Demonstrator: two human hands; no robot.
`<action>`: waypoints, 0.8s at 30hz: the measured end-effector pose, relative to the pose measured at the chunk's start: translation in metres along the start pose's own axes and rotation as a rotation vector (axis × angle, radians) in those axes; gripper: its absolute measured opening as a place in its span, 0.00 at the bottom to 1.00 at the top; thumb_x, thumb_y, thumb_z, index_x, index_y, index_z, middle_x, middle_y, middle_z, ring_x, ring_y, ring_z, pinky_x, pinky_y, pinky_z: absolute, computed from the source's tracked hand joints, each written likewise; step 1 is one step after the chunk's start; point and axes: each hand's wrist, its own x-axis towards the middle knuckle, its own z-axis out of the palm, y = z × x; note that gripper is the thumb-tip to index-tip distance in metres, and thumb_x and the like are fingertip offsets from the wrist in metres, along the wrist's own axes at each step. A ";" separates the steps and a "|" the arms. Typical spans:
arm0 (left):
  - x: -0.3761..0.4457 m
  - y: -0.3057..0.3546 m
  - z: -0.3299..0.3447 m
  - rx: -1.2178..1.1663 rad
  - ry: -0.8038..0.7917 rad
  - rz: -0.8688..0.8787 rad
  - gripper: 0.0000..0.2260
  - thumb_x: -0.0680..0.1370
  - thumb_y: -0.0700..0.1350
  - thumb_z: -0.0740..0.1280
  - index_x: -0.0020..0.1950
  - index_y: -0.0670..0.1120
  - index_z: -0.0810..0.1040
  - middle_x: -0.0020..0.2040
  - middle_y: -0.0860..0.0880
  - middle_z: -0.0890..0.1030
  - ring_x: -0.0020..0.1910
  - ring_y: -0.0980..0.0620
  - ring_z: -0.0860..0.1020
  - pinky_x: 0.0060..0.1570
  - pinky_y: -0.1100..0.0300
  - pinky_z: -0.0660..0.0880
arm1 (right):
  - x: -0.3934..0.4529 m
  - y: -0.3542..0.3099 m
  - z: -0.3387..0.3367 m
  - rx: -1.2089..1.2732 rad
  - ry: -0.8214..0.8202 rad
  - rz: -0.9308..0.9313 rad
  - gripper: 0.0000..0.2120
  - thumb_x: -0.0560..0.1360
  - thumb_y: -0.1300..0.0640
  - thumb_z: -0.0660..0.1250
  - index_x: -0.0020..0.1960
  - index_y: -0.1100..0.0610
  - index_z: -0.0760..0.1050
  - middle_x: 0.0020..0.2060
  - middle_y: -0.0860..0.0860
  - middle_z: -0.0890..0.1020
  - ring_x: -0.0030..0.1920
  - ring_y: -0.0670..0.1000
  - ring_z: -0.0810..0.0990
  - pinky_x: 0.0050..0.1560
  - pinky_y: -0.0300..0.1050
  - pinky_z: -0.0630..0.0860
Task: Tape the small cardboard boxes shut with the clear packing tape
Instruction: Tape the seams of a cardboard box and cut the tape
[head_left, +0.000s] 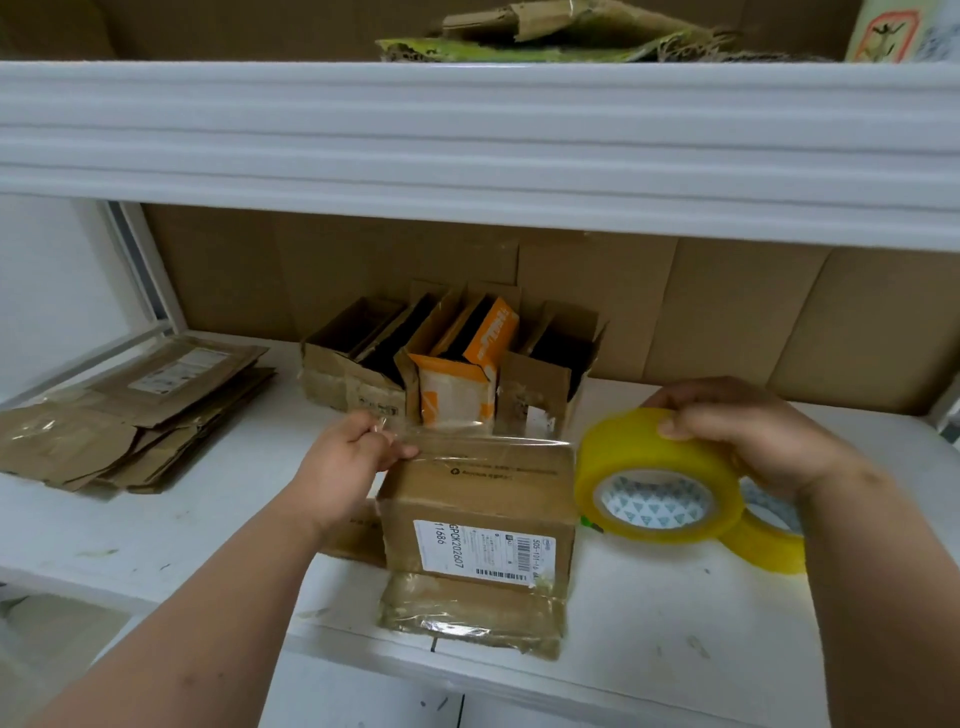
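Two hands over a labelled cardboard box (478, 525) near the shelf's (156, 540) front edge: left hand (345, 462) pinching the clear tape strip (483, 441), right hand (753, 431) gripping the yellowish tape roll (657, 475).

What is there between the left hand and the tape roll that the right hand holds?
In the head view, a pulled-out strip of clear tape spans from the left hand to the tape roll in the right hand, over the closed cardboard box.

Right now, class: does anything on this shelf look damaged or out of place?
Yes. The box being taped wears crinkled old tape low on its front, and torn, flattened cardboard lies heaped at the left. Nothing has spilled.
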 end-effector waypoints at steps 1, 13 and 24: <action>-0.001 0.001 0.000 -0.039 0.005 -0.010 0.09 0.83 0.40 0.58 0.55 0.36 0.75 0.44 0.45 0.86 0.54 0.47 0.82 0.65 0.49 0.72 | 0.001 0.001 0.000 -0.018 -0.013 0.010 0.26 0.52 0.43 0.73 0.47 0.53 0.84 0.40 0.54 0.85 0.43 0.56 0.84 0.39 0.44 0.75; 0.004 0.001 -0.002 -0.581 0.104 -0.252 0.13 0.81 0.32 0.52 0.59 0.29 0.72 0.52 0.29 0.81 0.56 0.36 0.81 0.62 0.47 0.77 | 0.014 -0.001 0.020 -0.524 -0.057 0.141 0.08 0.73 0.44 0.72 0.47 0.47 0.81 0.45 0.47 0.83 0.45 0.48 0.82 0.44 0.43 0.77; 0.012 -0.007 -0.001 -0.743 0.118 -0.315 0.17 0.79 0.32 0.51 0.65 0.29 0.68 0.55 0.29 0.80 0.52 0.39 0.82 0.50 0.57 0.82 | 0.023 0.001 0.034 -0.568 -0.044 0.235 0.10 0.73 0.46 0.73 0.46 0.52 0.81 0.45 0.50 0.83 0.47 0.50 0.81 0.50 0.48 0.78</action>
